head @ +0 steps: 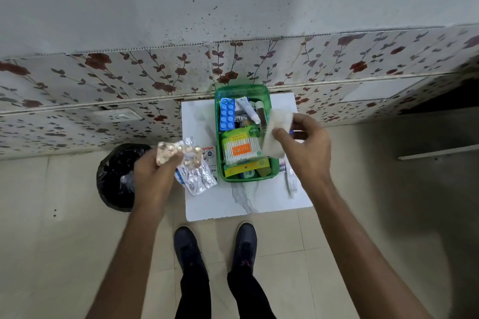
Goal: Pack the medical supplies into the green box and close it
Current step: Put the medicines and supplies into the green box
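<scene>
The green box (219,163) stands open on a small white marble-top table (248,202), its lid (241,90) tipped back against the wall. Inside lie a blue pill strip (227,114), a white tube (249,109), a cotton-swab pack (241,149) and other items. My right hand (308,147) holds a white gauze pad (277,132) over the box's right edge. My left hand (155,173), left of the box, grips tan pill blister strips (178,154). Silver foil strips (199,181) lie on the table below them.
A black-lined waste bin (114,176) stands on the floor left of the table. A white tube or sachet (291,180) lies on the table right of the box. The floral-tiled wall (129,80) is directly behind. My shoes (215,248) are at the table's front edge.
</scene>
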